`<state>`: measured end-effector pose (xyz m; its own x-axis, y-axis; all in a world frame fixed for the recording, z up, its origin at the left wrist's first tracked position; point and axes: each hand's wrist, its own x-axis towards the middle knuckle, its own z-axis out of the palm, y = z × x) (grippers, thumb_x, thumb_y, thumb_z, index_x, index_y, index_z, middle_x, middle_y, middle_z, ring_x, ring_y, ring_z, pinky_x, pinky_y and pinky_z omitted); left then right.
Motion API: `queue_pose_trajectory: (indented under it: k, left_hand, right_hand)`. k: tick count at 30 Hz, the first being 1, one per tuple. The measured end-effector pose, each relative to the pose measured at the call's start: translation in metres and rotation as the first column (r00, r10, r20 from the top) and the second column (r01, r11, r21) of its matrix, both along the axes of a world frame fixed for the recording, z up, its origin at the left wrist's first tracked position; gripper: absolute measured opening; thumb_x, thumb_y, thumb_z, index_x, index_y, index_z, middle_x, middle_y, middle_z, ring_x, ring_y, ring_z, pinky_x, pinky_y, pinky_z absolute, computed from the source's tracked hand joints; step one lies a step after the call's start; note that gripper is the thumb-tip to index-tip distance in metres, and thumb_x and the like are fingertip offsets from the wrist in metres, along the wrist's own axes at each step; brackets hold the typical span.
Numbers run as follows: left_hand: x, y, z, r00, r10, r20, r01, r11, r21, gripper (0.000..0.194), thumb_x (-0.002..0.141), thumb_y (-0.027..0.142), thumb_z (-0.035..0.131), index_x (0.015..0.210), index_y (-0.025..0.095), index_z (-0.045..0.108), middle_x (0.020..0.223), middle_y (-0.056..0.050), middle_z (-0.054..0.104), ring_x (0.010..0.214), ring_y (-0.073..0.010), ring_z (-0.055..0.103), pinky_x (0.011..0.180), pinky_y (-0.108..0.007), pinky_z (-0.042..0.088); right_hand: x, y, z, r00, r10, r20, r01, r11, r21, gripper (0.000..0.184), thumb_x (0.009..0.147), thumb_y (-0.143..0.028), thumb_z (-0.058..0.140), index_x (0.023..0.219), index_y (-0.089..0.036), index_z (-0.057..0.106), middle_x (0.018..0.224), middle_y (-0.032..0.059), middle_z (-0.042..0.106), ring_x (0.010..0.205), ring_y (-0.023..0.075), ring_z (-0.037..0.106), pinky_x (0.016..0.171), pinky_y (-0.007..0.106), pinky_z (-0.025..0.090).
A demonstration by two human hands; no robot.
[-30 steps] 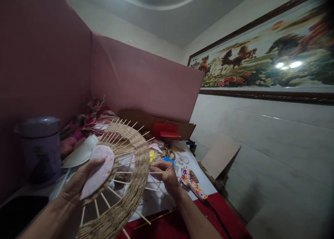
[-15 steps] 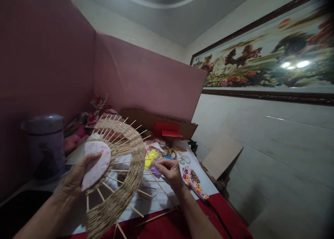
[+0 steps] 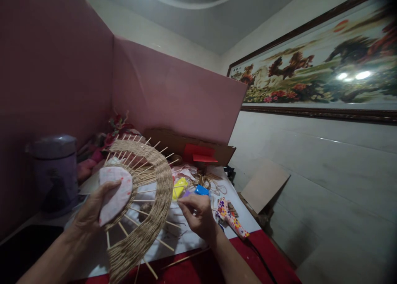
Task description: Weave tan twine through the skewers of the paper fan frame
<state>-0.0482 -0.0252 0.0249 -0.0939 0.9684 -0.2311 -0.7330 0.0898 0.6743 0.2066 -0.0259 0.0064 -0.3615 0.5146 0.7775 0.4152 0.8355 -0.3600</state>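
My left hand (image 3: 89, 205) grips a fan-shaped woven piece by its flat half-round centre (image 3: 116, 191), which is covered in pale patterned cloth. The thumb lies on top; the other fingers are hidden behind. Thin wooden sticks (image 3: 150, 268) radiate outward from the centre, crossed by a wide curved band of woven brown cord (image 3: 163, 184). To the right of this band, my right hand (image 3: 198, 213) is closed in a pinch at the outer end of one stick. The fingertips are small in view, but the stick's tip seems to be between them.
Beyond the hands lie yellow (image 3: 180, 188) and blue (image 3: 202, 190) packets, scissors and loose cord. A flower-patterned glue gun (image 3: 231, 217) with a black cable rests at the right. A lidded purple container (image 3: 56, 176) stands left. Cardboard (image 3: 225, 155) leans at the back.
My right hand has shifted slightly left and down, uncovering more of the blue packet. The woven piece has moved a little, while my left hand keeps its hold.
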Motion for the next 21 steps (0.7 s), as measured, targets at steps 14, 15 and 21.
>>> queue_pose_trajectory:
  k: [14, 15, 21]
  left_hand:
    - [-0.008, 0.009, -0.004, 0.997, 0.079, -0.013, -0.078, 0.996, 0.044, 0.014, 0.072, 0.005, 0.050, 0.081, 0.008, 0.060, 0.056, -0.009, 0.069, 0.041, -0.0210, 0.062, 0.040, -0.033, 0.053]
    - [-0.007, 0.009, -0.004, 0.997, 0.083, -0.009, -0.082, 0.996, 0.046, 0.014, 0.072, 0.005, 0.050, 0.081, 0.008, 0.060, 0.056, -0.009, 0.069, 0.041, -0.0211, 0.062, 0.039, -0.033, 0.053]
    - [0.001, 0.005, 0.005, 0.990, 0.116, 0.082, -0.117, 0.993, 0.014, 0.016, 0.075, 0.003, 0.047, 0.076, 0.008, 0.062, 0.055, -0.009, 0.069, 0.042, -0.0197, 0.063, 0.042, -0.031, 0.054]
  right_hand:
    - [-0.008, 0.006, -0.011, 0.990, 0.102, -0.100, -0.120, 0.975, -0.189, 0.015, 0.074, -0.017, 0.054, 0.078, -0.015, 0.069, 0.054, 0.0017, 0.059, 0.043, 0.0082, 0.040, 0.043, 0.021, 0.031]
    - [-0.008, 0.006, -0.012, 0.990, 0.103, -0.096, -0.120, 0.975, -0.187, 0.016, 0.073, -0.017, 0.054, 0.079, -0.015, 0.069, 0.055, 0.0022, 0.061, 0.043, 0.0082, 0.040, 0.043, 0.021, 0.031]
    - [-0.010, 0.003, -0.010, 0.991, 0.123, -0.052, -0.131, 0.971, -0.199, 0.016, 0.076, -0.021, 0.055, 0.077, -0.015, 0.070, 0.057, 0.0028, 0.062, 0.046, 0.0086, 0.042, 0.045, 0.021, 0.032]
